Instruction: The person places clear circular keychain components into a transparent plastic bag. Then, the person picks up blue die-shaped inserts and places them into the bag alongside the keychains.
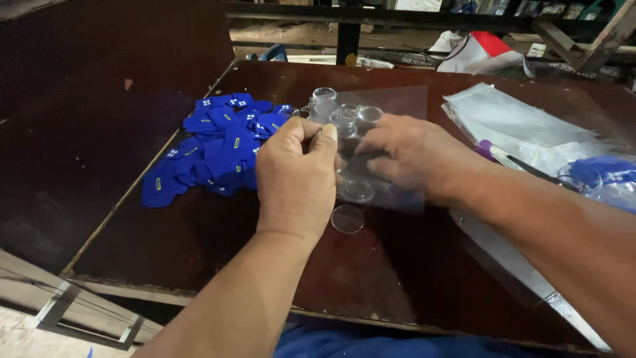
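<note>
Left hand: the left hand is held knuckles up over the middle of the counter, its grip pinched together at thumb and forefinger on something too small to make out.
Right hand: the right hand lies palm down just beside it, fingers spread on a clear plastic bag; whether its grip clamps anything cannot be told.
Bag contents: clear round discs sit inside the bag, near the counter's far edge.
Loose disc: one clear disc lies on the bare counter just below the hands.
Blue pieces: a heap of blue shirt-shaped cutouts with small yellow and white marks lies along the left edge.
Right edge: a stack of clear bags, and one filled bag with blue pieces.
</note>
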